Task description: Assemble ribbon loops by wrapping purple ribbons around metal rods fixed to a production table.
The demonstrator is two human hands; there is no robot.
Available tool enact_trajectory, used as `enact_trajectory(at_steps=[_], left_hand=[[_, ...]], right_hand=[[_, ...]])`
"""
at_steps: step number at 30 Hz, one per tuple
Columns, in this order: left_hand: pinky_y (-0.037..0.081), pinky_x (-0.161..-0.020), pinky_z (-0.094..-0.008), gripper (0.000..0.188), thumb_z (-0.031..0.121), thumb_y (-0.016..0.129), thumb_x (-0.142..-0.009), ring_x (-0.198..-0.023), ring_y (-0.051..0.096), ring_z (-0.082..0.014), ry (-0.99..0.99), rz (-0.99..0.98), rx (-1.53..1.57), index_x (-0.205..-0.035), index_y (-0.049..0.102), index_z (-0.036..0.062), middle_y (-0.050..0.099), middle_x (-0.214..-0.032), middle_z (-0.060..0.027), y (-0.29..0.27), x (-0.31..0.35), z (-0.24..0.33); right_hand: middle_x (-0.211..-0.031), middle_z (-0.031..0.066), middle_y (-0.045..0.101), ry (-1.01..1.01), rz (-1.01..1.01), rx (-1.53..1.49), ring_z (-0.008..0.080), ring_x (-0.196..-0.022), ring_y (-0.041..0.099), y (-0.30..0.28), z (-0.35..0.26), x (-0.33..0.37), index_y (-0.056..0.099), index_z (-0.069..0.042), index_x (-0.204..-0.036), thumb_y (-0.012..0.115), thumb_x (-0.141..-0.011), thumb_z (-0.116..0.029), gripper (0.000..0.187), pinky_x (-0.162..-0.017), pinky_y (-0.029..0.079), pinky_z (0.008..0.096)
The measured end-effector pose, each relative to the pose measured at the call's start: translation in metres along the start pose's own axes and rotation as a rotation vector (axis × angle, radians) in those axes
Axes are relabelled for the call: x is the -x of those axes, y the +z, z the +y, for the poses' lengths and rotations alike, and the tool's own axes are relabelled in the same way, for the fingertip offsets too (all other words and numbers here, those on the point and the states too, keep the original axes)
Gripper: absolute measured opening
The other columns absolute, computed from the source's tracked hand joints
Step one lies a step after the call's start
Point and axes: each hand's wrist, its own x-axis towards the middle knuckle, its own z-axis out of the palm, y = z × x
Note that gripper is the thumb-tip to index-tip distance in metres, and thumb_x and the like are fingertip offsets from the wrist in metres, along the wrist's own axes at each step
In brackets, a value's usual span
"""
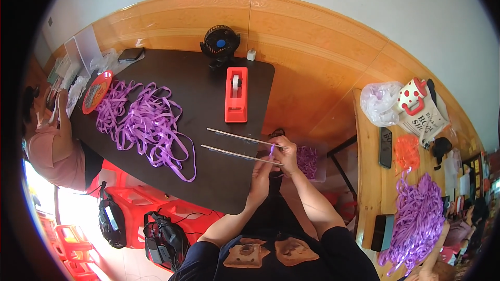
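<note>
Two thin metal rods [229,134] lie nearly parallel across the table's right edge, their free ends pointing left over the dark tabletop. At their near right ends a short bit of purple ribbon [272,149] shows between my fingers. My left hand [260,178] is closed, its fingertips pinching at the ribbon by the lower rod. Around the rod ends curls my right hand [286,155], closed at the ribbon too; its fingers partly hide the rods. A large loose heap of purple ribbon [151,122] lies to the left on the table.
A red tape dispenser [236,109] and black fan [220,44] stand on the dark table [208,177]. A red plate [99,91] sits far left, near another person [57,151]. Right, a wooden table [367,192] bears more ribbon [416,218] and a phone [385,148]. Red stools [130,208] stand below left.
</note>
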Motion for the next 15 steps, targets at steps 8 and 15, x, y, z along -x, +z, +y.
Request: enact_trajectory(at_steps=[8,15], left_hand=[[0.046,-0.07,-0.0211,0.016,0.015,0.061,-0.092,-0.08,0.061,-0.0084,-0.201,0.042,-0.015,-0.101,0.068,0.0034,0.068,-0.091,-0.0031,-0.01,0.068,0.007],[0.046,-0.069,-0.0214,0.018,0.016,0.06,-0.093,-0.078,0.062,-0.0092,-0.421,-0.131,0.07,-0.101,0.069,0.0023,0.068,-0.089,-0.0035,-0.028,0.105,0.047]], right_hand=[[-0.074,0.0023,0.06,0.2,-0.015,-0.287,0.0106,-0.069,0.056,0.028,-0.01,0.027,0.064,0.0,-0.084,0.069,-0.079,-0.001,0.007,-0.061,0.043,0.024],[-0.073,-0.0007,0.062,0.372,-0.008,-0.335,0.0062,-0.067,0.054,0.023,-0.029,0.061,0.064,-0.001,-0.08,0.07,-0.077,0.002,0.008,-0.06,0.043,0.0217]])
